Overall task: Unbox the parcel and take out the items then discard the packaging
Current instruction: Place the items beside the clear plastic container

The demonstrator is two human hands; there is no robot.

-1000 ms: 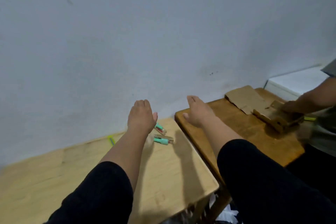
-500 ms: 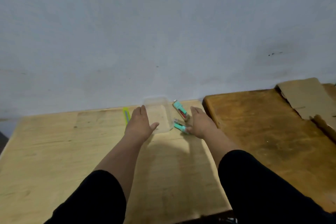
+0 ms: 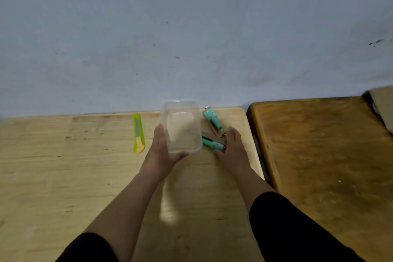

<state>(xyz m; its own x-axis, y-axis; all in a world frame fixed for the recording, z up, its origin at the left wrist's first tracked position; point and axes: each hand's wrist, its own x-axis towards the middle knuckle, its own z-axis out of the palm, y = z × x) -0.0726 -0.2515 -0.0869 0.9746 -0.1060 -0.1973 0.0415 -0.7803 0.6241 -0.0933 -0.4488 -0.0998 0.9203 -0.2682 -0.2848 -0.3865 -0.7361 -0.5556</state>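
Note:
A clear plastic container (image 3: 182,112) stands on the light wooden table (image 3: 63,176) near the wall. My left hand (image 3: 162,151) lies against its left and near side, fingers apart, thumb under its front corner. Two small teal items lie just right of the container: one (image 3: 212,120) angled toward the wall, the other (image 3: 212,143) nearer me. My right hand (image 3: 232,149) rests flat beside the nearer teal item, with the thumb touching its end. A corner of brown cardboard packaging (image 3: 382,108) shows at the far right edge.
A yellow-green utility knife (image 3: 138,133) lies left of the container. A darker wooden table (image 3: 319,155) abuts the light one on the right, with a narrow gap between them. A grey wall runs along the back.
The view has swung left and down, so the cardboard has slid to the right edge. Both hands have come closer to the container and the teal items.

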